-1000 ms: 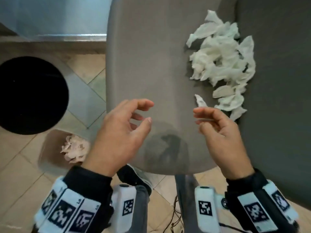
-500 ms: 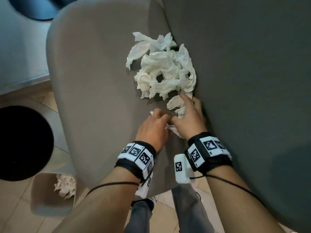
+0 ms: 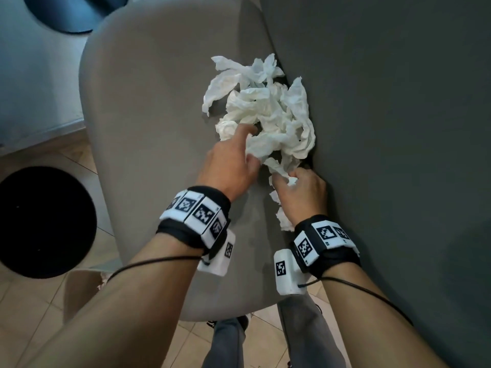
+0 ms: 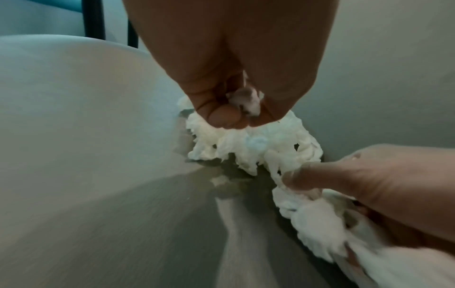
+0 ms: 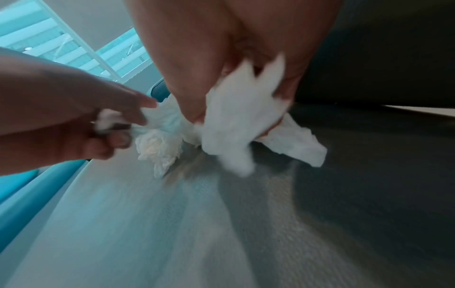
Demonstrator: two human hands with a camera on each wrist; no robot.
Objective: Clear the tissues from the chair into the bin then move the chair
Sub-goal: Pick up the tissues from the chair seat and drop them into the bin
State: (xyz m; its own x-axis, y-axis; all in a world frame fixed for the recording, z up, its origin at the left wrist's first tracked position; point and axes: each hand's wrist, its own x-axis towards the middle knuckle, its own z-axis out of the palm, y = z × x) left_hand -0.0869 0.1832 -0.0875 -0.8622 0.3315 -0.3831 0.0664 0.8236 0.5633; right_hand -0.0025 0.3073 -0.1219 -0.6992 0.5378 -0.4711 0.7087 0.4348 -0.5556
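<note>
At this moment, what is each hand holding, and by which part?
The left hand pinches tissue at the near left side of the tissue pile; the right hand grips a crumpled bunch at its near end.

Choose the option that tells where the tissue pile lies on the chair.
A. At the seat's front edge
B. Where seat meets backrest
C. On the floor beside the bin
B: the tissue pile sits on the seat against the dark backrest.

Black wristbands [image 3: 195, 221], white coded tags, grey trousers [image 3: 228, 341].
</note>
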